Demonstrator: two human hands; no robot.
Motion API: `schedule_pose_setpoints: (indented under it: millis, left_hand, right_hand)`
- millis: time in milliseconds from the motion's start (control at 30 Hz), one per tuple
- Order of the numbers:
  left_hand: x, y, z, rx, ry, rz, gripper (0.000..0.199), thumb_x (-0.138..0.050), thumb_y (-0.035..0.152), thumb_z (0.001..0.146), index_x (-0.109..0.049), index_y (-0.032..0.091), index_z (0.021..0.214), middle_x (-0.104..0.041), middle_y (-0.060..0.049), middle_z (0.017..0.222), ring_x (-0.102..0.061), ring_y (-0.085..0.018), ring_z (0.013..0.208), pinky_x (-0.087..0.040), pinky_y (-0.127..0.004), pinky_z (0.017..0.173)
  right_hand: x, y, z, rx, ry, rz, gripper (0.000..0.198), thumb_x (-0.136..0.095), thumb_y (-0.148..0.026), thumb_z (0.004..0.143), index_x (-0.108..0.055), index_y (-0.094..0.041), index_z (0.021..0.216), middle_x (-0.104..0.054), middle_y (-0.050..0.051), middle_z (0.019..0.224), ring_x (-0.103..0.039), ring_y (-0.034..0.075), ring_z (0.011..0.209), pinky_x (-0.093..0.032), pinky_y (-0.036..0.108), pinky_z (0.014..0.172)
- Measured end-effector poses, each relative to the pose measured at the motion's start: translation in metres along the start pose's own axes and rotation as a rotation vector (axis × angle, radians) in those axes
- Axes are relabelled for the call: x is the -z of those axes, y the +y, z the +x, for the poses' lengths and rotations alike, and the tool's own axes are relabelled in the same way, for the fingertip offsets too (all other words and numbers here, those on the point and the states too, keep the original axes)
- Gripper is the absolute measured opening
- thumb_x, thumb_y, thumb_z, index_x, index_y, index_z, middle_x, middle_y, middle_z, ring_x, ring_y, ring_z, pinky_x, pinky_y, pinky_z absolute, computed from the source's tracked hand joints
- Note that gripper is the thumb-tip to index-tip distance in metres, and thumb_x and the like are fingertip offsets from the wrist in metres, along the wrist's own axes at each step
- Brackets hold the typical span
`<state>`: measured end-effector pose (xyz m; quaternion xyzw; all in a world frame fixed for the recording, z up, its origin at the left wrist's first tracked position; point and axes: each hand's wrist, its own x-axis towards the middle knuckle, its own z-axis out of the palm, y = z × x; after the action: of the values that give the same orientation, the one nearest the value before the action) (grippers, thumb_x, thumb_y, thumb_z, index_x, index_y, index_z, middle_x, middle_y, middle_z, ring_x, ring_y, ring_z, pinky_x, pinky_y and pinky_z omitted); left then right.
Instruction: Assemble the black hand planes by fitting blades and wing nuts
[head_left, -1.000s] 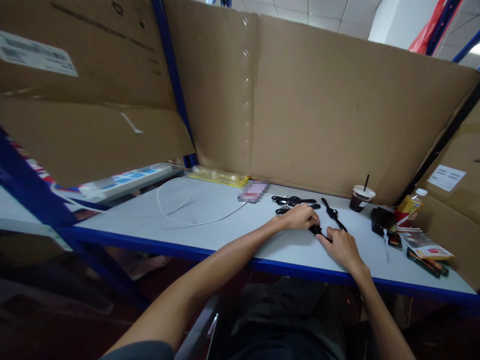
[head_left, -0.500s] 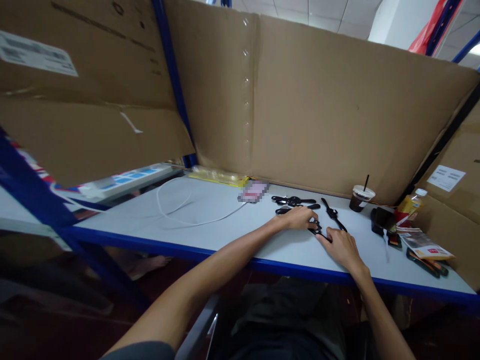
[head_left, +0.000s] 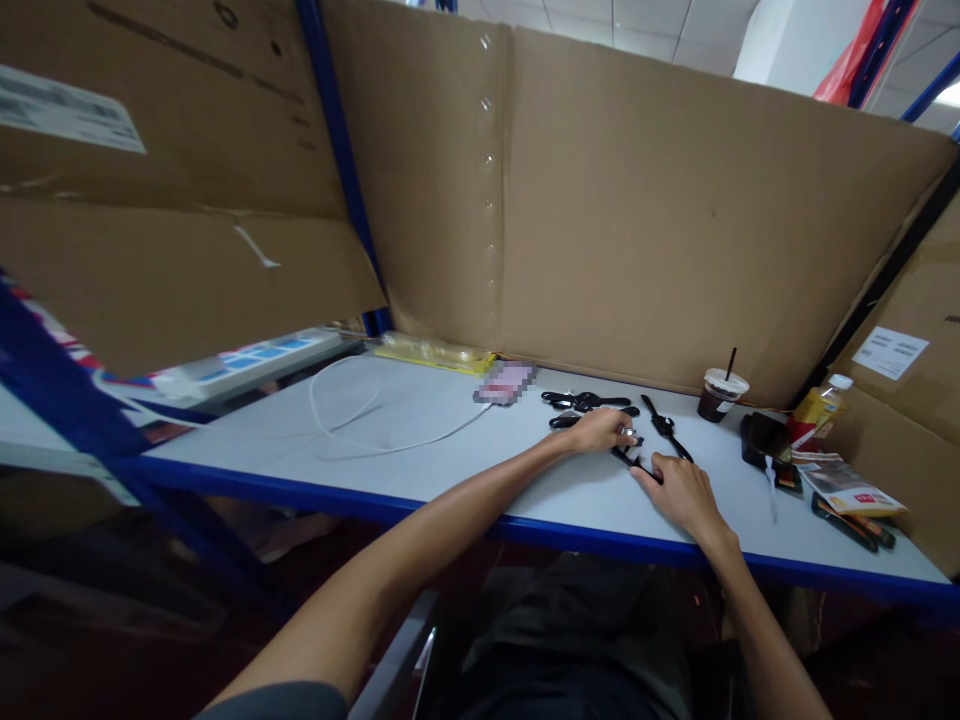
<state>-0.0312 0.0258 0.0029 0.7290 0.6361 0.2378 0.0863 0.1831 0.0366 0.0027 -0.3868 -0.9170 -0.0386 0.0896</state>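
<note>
— Where does the black band [head_left: 625, 458] lie?

— On the grey-white table [head_left: 450, 475], in the gap between the two hands, its long axis slanting from the far left down to the near right

— Which hand is nearer to it?

— Neither by much: the right hand [head_left: 684, 492] is at its near end, the left hand [head_left: 598, 430] just beyond its far end

— And how does it look?

— Dark, narrow and strap-like, part of it hidden by fingers; a small shiny piece [head_left: 632, 437] stands just above it, and I cannot tell whether the two are joined

— How are the hands set?

— Left: fingers curled, tips nearly together on the shiny piece. Right: low on the table, thumb stretched out and pinched with the forefinger on the band's near end, other fingers bent

— What is round about?

— A black watch-like piece [head_left: 665, 427] lies beyond the right hand, and a similar dark pair [head_left: 589, 400] behind the left. Further right stands a lidded cup [head_left: 721, 396] with a straw, then a bottle [head_left: 823, 408]; a phone [head_left: 504, 383] on a white cable [head_left: 405, 447] lies to the left
</note>
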Motion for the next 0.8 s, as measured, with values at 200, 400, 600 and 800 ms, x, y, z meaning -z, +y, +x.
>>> schedule_pose_setpoints:
  millis: [200, 400, 600, 800]
  left_hand:
    - [0.001, 0.000, 0.000, -0.024, 0.080, -0.089, 0.024, -0.064, 0.037, 0.090, -0.068, 0.014, 0.087, -0.060, 0.001, 0.070, -0.051, -0.014, 0.064, -0.032, -0.024, 0.061]
    - [0.008, 0.001, -0.001, 0.027, 0.144, -0.052, 0.021, -0.065, 0.034, 0.091, -0.069, 0.014, 0.086, -0.064, 0.000, 0.072, -0.056, -0.015, 0.068, -0.034, -0.024, 0.061]
    - [0.007, -0.007, -0.002, 0.177, 0.189, 0.137, 0.021, -0.064, 0.025, 0.089, -0.071, 0.018, 0.108, -0.074, -0.009, 0.093, -0.069, -0.025, 0.091, -0.046, -0.028, 0.073]
    - [0.010, -0.008, -0.005, 0.161, 0.194, 0.118, 0.031, -0.056, 0.020, 0.092, -0.066, 0.019, 0.121, -0.075, -0.008, 0.092, -0.070, -0.024, 0.093, -0.049, -0.029, 0.079]
  right_hand:
    - [-0.002, 0.001, 0.000, 0.001, 0.007, 0.006, 0.036, -0.049, -0.052, 0.102, -0.066, -0.023, 0.089, -0.074, 0.005, 0.089, -0.069, 0.021, 0.083, -0.032, 0.027, 0.065]
    - [-0.001, 0.000, 0.000, -0.006, 0.009, 0.006, 0.035, -0.050, -0.051, 0.101, -0.067, -0.022, 0.091, -0.074, 0.006, 0.090, -0.069, 0.022, 0.084, -0.033, 0.027, 0.065]
    - [-0.002, 0.000, 0.000, -0.016, 0.010, 0.000, 0.037, -0.050, -0.053, 0.101, -0.065, -0.022, 0.088, -0.074, 0.005, 0.088, -0.069, 0.022, 0.083, -0.029, 0.028, 0.062]
    - [-0.001, 0.000, 0.000, -0.019, 0.002, -0.003, 0.037, -0.049, -0.053, 0.101, -0.066, -0.022, 0.089, -0.073, 0.005, 0.087, -0.069, 0.022, 0.081, -0.030, 0.028, 0.063]
